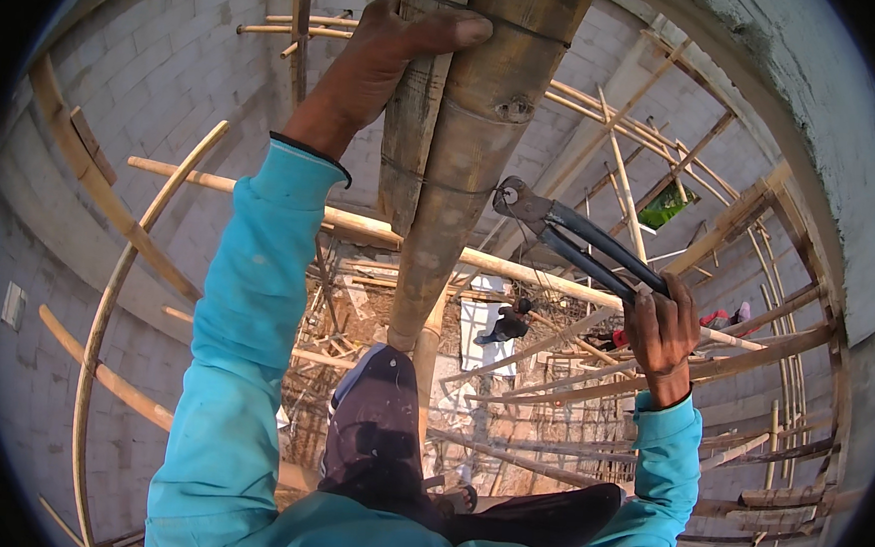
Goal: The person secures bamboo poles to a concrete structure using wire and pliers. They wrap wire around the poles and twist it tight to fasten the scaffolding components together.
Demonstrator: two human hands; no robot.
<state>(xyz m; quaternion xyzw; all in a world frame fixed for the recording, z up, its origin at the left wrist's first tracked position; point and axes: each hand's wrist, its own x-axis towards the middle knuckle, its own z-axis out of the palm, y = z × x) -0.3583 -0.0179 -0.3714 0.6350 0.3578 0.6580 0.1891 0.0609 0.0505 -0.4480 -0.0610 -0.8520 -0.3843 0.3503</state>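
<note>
A thick bamboo pole (480, 146) rises in front of me, with a flat wooden plank (403, 156) lying against its left side. Thin wire (453, 187) is wound around both, lower down and again near the top. High on the plank, my left hand (396, 50) is closed, its thumb across the front and its other fingers hidden behind. In my right hand (663, 327) are the dark handles of a pair of pincers (524, 207). Their jaws are at the wire on the pole's right side; a loose wire end shows near them.
I am high up, one leg (374, 410) against the pole. A horizontal bamboo pole (538, 275) crosses behind it. More scaffold poles (104, 323) surround me. Far below are a person (506, 323) and a rebar grid. A block wall (190, 68) and a concrete edge (818, 116) enclose the space.
</note>
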